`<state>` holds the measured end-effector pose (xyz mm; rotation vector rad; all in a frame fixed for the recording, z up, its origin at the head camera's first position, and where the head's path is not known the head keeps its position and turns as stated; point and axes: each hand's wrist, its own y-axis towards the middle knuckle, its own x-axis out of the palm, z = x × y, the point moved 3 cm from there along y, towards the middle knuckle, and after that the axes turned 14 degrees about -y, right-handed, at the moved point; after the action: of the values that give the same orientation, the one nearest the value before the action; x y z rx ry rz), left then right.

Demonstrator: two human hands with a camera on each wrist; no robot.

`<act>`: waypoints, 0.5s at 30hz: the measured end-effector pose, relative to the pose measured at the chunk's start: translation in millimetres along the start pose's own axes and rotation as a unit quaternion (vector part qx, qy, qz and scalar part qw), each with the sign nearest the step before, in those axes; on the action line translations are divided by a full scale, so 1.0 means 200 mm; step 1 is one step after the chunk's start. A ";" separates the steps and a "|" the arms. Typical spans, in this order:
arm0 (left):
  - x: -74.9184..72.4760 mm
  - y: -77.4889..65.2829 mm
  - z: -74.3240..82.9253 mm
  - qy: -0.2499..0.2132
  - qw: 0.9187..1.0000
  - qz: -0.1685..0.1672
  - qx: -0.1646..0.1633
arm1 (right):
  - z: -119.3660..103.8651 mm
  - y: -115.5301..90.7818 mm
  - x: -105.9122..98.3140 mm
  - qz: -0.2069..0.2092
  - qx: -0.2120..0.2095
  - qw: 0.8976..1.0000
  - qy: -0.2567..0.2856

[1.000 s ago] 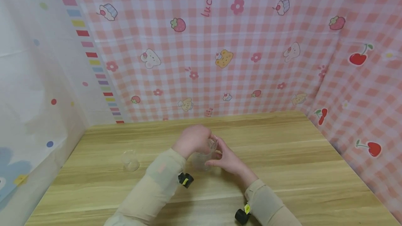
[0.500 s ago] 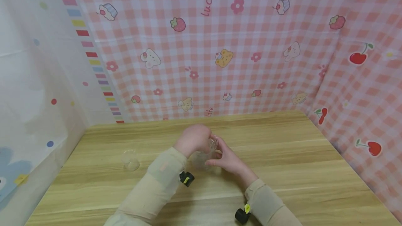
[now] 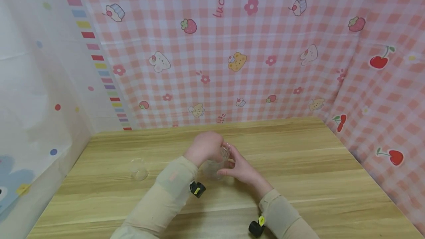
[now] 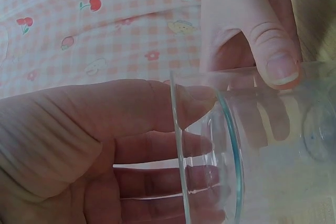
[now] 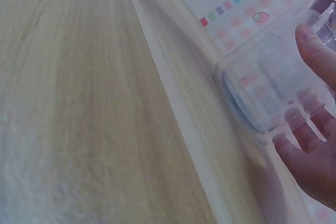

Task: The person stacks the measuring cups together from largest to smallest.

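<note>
In the head view both hands are at a clear jar [image 3: 212, 169], tilted, near the table's middle. My left hand [image 3: 206, 146] is at its mouth end. In the left wrist view the left thumb and fingers [image 4: 194, 148] show through the clear wall, just past the rim. A blue-green ring runs round the jar a little further in. My right hand [image 3: 240, 167] grips the jar's side, its thumb [image 5: 312, 51] on the wall and its fingers spread along it. The jar's broad base slants toward the table in the right wrist view. My left hand partly hides the mouth in the head view.
Another small clear container [image 3: 139, 173] stands to the left on the wood-grain table [image 3: 299, 194]. Behind the table hangs a pink checked cloth [image 3: 186, 84], with a white cloth [image 3: 40, 95] at the left. Each sleeve carries a black wrist camera.
Both hands and the jar stay almost where they were. The left wrist has shifted very slightly to the right and upward.
</note>
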<state>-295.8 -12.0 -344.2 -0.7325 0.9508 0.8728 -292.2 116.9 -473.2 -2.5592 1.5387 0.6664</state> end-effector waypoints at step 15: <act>0.00 -0.02 0.00 -0.011 1.000 0.003 -0.005 | 0.00 0.00 -0.01 0.002 0.009 1.000 -0.012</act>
<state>-293.0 -14.2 -343.8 -0.7284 0.9303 0.8904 -291.6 118.1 -472.1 -2.5259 1.5363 0.6798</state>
